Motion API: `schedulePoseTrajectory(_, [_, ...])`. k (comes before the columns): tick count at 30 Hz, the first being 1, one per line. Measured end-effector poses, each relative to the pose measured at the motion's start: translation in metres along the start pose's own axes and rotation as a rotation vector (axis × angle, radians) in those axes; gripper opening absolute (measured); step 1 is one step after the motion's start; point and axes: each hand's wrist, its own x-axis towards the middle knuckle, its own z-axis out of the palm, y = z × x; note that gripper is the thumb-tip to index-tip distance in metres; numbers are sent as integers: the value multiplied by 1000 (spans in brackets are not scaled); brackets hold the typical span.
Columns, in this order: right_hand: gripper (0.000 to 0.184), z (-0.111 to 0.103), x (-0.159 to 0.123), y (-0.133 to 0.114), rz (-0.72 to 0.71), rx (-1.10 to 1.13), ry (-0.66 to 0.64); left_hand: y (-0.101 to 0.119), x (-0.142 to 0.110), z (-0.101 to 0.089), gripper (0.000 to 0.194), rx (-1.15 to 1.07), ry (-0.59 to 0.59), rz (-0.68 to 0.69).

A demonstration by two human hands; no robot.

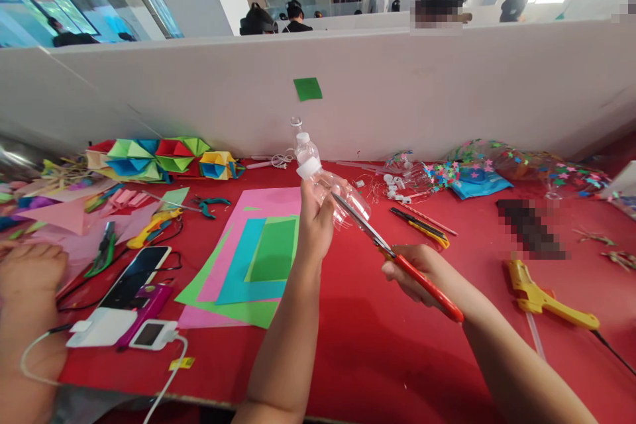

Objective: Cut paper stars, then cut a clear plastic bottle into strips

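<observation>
My left hand [318, 222] is wrapped round a clear plastic bottle [355, 195], which is tilted with its white cap up and to the left. A white band sits round its neck. In my right hand [422, 271] is a pair of scissors [417, 281] with red handles. The blades point up and left, and their tips lie against the bottle's side near my left thumb. Whether they pass into the plastic I cannot tell. Another clear bottle neck [297, 123] shows just behind the held bottle.
Coloured paper sheets [238, 265] lie left of my arm on the red table [377, 358]. Right are a utility knife [422, 228] and a yellow glue gun [551, 301]. Phones and a power bank [102, 328] lie near another person's hand [32, 271]. A white partition [199, 86] stands behind.
</observation>
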Motion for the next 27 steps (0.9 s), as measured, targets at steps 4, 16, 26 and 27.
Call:
schedulePoseTrajectory(4, [55, -2, -3, -7, -59, -15, -9, -1, -1, 4, 25, 27, -71, 31])
schedulePoseTrajectory(16, [46, -1, -1, 5, 20, 54, 32, 0, -2, 4, 23, 88, -89, 64])
schedulePoseTrajectory(26, [52, -1, -2, -3, 43, 89, -4, -1, -2, 0, 20, 136, -134, 115])
schedulePoseTrajectory(27, [54, -1, -3, -4, 30, 94, -15, -1, -1, -1, 21, 140, -147, 112])
